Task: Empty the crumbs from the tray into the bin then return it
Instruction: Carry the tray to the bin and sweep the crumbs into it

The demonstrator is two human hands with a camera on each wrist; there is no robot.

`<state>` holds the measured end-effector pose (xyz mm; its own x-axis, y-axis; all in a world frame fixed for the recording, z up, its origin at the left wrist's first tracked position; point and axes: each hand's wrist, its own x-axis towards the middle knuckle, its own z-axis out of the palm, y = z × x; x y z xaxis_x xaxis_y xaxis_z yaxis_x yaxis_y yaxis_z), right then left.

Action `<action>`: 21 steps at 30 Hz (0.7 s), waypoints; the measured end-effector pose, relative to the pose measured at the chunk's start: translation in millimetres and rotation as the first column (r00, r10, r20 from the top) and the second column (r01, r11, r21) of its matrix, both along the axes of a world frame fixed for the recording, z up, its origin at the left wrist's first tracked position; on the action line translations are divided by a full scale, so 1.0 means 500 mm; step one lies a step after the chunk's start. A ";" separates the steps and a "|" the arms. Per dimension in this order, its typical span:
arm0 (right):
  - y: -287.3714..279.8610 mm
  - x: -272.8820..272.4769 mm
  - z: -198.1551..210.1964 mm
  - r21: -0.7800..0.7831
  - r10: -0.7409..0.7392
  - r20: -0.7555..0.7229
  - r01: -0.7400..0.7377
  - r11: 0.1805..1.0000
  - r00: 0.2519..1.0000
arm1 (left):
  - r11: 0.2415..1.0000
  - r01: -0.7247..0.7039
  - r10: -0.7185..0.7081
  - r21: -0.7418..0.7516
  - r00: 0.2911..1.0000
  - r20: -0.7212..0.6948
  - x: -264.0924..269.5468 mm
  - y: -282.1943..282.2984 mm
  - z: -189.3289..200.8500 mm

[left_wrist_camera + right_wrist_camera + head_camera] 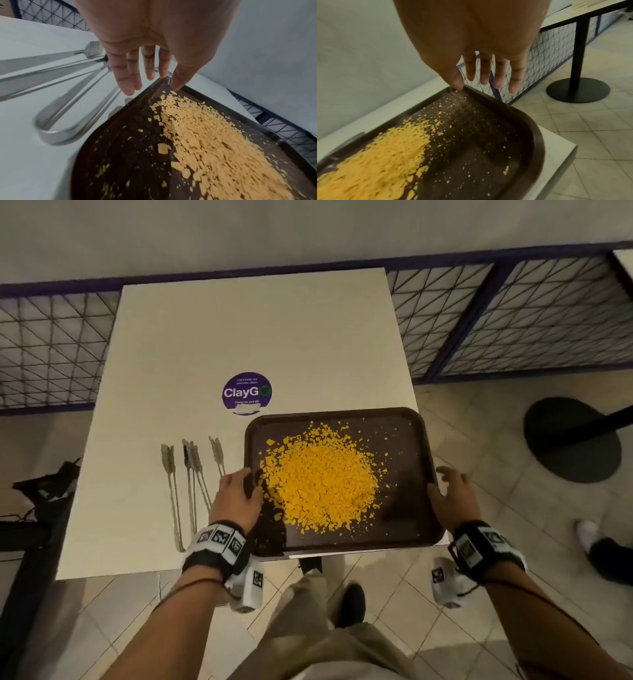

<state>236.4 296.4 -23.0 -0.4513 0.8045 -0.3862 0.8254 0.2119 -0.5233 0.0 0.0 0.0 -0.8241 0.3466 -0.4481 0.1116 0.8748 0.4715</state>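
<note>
the dark brown rectangular plastic tray [404, 440], heaped with yellow crumbs [322, 477], lies flat at the near right corner of the white square table [239, 337]. the left hand [236, 494] and right hand [452, 494], fingers spread and holding nothing, flank the tray's sides. the pickup seems about to start; next calls for a level two-handed lift.

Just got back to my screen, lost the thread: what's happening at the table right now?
A person stands at the white table with a brown tray at its near right corner, heaped with yellow crumbs. The left hand is at the tray's left edge and the right hand at its right edge, fingers straight, no grip closed yet. The tray lies flat on the table. Metal tongs lie to its left. No bin is in view.
</note>
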 end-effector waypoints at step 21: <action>0.013 -0.066 -0.028 -0.052 -0.177 0.175 0.189 0.981 0.968 | 0.970 -0.103 0.130 -0.220 0.986 0.108 -0.077 0.051 -0.075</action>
